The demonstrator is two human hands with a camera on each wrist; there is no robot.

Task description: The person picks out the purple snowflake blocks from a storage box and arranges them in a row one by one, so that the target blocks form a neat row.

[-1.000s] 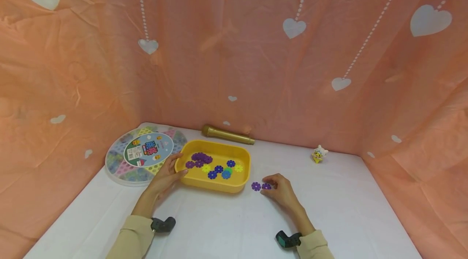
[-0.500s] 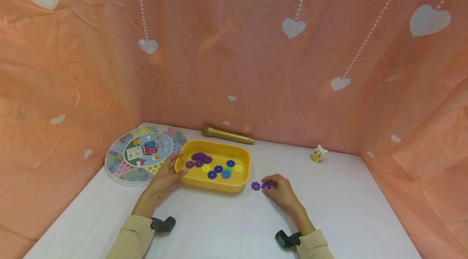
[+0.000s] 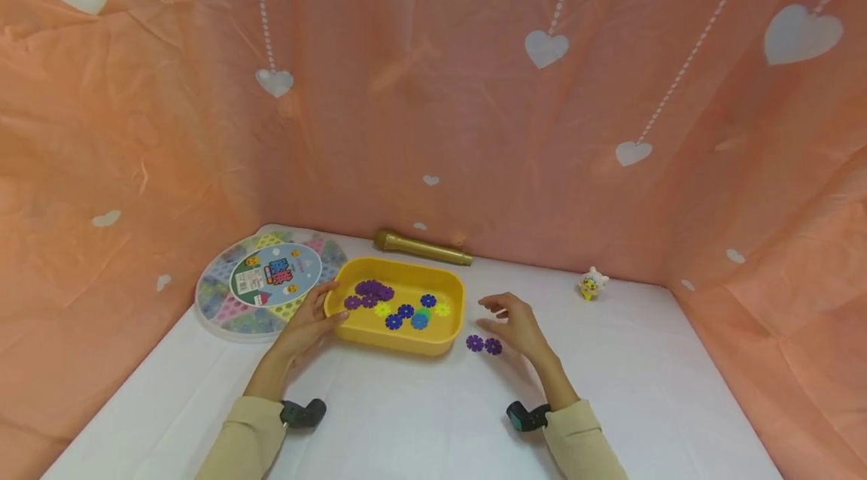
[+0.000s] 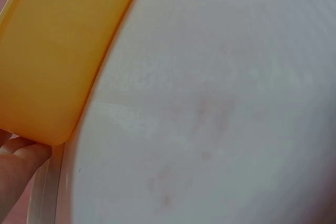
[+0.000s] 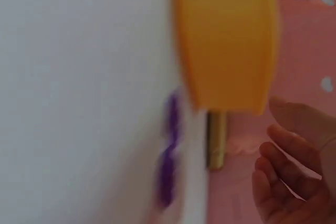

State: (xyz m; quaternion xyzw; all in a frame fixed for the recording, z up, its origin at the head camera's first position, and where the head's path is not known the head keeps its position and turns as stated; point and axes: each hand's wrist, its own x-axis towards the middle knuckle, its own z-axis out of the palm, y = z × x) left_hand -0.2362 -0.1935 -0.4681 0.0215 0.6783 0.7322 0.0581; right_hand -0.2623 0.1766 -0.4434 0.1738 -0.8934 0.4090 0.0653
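Two purple flower discs (image 3: pixel 484 344) lie side by side on the white table (image 3: pixel 420 420), just off the yellow tray's (image 3: pixel 406 341) right corner. From my station I see my right hand (image 3: pixel 516 322) raised just above and behind them, wrist angled inward, fingers loosely spread and holding nothing; the right wrist view shows the same relaxed palm (image 5: pixel 294 171) with the blurred purple discs (image 5: pixel 168 161) beside the tray wall (image 5: pixel 226 40). My left hand (image 3: pixel 308 318) lies on the table against the tray's left end, forearm running straight in from the near edge; its thumb rests on the tray's near-left corner and its fingers lie along the end wall, lightly curved around it. In the left wrist view only fingertips (image 4: pixel 21 156) show, tucked under the tray's corner (image 4: pixel 58 66). Inside the tray sit more discs (image 3: pixel 396 307): purple, blue, yellow, one green. A round game box (image 3: pixel 267 284) lies left of the tray, touching my left fingers' side.
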